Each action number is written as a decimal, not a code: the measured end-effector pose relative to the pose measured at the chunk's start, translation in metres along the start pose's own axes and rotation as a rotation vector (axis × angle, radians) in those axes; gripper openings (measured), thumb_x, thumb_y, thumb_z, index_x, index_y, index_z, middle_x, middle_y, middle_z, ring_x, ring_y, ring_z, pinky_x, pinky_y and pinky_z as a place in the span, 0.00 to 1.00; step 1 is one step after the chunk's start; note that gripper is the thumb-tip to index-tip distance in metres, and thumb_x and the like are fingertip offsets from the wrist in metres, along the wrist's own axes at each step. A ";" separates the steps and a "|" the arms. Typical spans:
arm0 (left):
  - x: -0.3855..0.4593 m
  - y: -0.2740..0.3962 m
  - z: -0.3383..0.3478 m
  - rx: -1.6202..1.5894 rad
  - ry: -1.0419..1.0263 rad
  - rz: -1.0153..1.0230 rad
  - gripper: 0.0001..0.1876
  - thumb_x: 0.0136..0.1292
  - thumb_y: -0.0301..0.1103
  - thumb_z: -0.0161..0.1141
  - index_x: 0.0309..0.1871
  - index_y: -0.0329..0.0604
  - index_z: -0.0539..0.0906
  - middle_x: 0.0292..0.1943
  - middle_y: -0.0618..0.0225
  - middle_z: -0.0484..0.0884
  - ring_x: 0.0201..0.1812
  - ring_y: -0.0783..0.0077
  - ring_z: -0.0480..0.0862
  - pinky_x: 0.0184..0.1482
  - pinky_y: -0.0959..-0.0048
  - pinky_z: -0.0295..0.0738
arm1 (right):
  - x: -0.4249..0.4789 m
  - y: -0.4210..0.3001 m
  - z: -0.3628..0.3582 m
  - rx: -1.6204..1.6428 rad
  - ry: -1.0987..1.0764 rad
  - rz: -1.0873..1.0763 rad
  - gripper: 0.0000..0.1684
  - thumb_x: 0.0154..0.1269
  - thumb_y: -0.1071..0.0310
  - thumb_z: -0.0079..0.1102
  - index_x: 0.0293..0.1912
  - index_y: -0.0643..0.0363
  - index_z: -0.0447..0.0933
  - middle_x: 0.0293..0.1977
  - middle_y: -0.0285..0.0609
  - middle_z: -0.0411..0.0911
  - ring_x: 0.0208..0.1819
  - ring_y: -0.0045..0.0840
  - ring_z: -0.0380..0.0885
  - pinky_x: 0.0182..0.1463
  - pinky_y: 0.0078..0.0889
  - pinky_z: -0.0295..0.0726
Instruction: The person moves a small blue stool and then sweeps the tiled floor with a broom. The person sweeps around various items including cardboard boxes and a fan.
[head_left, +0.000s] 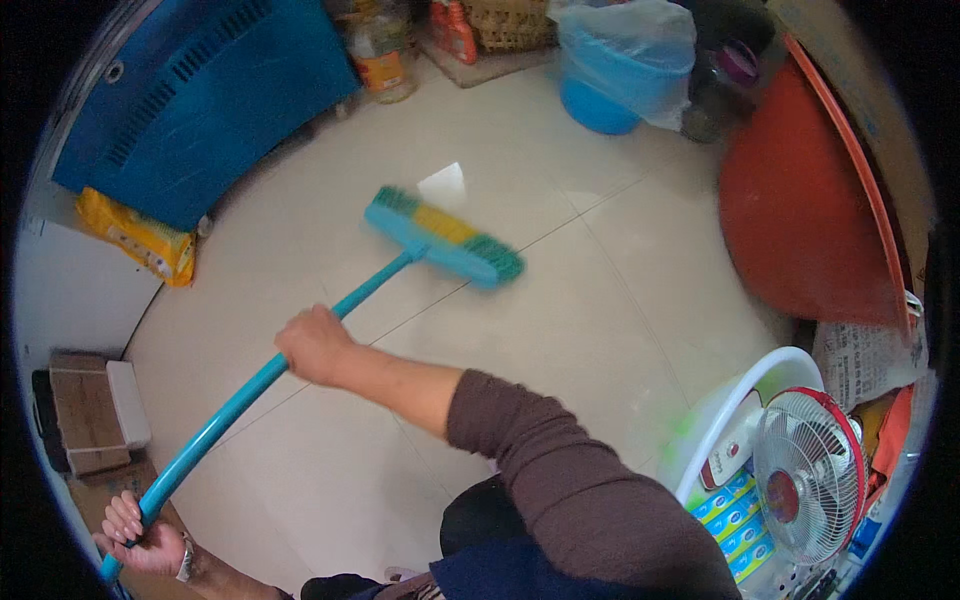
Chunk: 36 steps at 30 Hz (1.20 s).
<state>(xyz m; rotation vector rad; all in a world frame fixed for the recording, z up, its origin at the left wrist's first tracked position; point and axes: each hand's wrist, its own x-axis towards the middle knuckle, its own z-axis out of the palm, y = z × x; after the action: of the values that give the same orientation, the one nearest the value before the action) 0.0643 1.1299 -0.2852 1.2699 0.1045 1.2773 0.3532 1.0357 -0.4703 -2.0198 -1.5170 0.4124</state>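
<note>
A push broom with a turquoise handle (217, 427) slants across the tiled floor from lower left to the middle. Its broom head (442, 240), blue with green and yellow bristles, is slightly blurred on the floor. My right hand (315, 346) grips the handle partway along, arm stretched across my body. Near the handle's upper end, at lower left, my left hand (142, 532) is wrapped around it, a band on the wrist. A pale white patch (444, 184), either paper or a reflection, I cannot tell which, shows just beyond the bristles.
At left stand a blue vented cabinet (217, 97) and a yellow packet (139, 238). A blue bucket (607, 97) with a plastic bag and an oil bottle (381, 67) are at the back. On the right are a large red basin (802, 202) and a white tub (757, 375) holding a fan (806, 476).
</note>
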 end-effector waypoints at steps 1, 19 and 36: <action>-0.005 -0.003 0.007 -0.099 0.020 -0.064 0.17 0.65 0.34 0.49 0.18 0.49 0.63 0.17 0.74 0.63 0.20 0.81 0.60 0.30 0.77 0.63 | 0.004 0.003 0.005 -0.053 0.025 -0.061 0.06 0.47 0.66 0.56 0.23 0.54 0.79 0.25 0.46 0.78 0.35 0.36 0.77 0.40 0.41 0.71; -0.056 -0.067 -0.014 0.085 0.576 -0.250 0.16 0.64 0.31 0.46 0.17 0.45 0.66 0.17 0.66 0.70 0.25 0.70 0.72 0.45 0.67 0.72 | 0.035 0.047 0.097 -0.068 0.320 0.032 0.05 0.43 0.74 0.56 0.25 0.57 0.78 0.30 0.46 0.77 0.37 0.41 0.73 0.44 0.43 0.72; -0.117 -0.122 0.022 -0.221 0.582 -0.704 0.15 0.63 0.36 0.49 0.20 0.45 0.67 0.19 0.66 0.71 0.29 0.65 0.73 0.56 0.54 0.66 | -0.116 0.122 0.011 -0.381 -0.024 0.228 0.05 0.42 0.69 0.61 0.24 0.57 0.75 0.26 0.47 0.75 0.35 0.41 0.75 0.39 0.45 0.71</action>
<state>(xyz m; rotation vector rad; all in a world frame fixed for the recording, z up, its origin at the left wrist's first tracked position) 0.1132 1.0572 -0.4316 0.5504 0.7378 0.9584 0.4055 0.9052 -0.5640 -2.5062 -1.4695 0.2485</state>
